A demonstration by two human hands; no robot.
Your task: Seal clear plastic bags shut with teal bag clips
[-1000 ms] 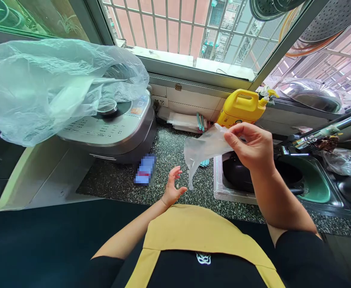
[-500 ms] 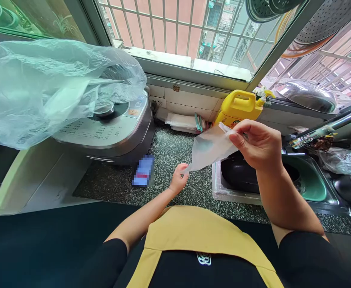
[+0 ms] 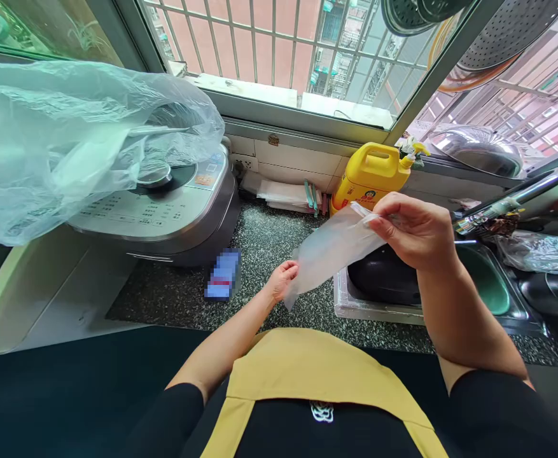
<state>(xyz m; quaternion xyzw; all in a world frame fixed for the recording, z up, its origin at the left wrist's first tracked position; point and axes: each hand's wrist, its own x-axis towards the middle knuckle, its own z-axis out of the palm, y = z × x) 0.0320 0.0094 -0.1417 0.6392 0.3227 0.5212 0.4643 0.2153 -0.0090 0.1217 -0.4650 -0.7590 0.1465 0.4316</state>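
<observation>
A translucent, frosted plastic bag (image 3: 333, 248) stretches between my two hands above the speckled counter (image 3: 259, 235). My left hand (image 3: 283, 280) pinches its lower left edge, and a loose corner hangs below the fingers. At the upper right end, my right hand (image 3: 415, 229) grips the bag between thumb and forefinger. Behind the bag stands a yellow jug (image 3: 370, 175) with a handle, its lower part partly covered. To the left of my left hand lies a small blue pack (image 3: 223, 275), blurred out.
A rice cooker (image 3: 164, 216) stands at the left, with a large clear plastic bag (image 3: 83, 146) over its top. More flat bags (image 3: 285, 193) with clips lie along the wall. At the right, a dark pan (image 3: 383, 277) sits over the sink (image 3: 488, 280). A barred window is behind.
The bag is spread flatter and wider between my hands, its lower corner now hanging free of my left fingers. My right hand has shifted slightly right. The whole view has turned a little.
</observation>
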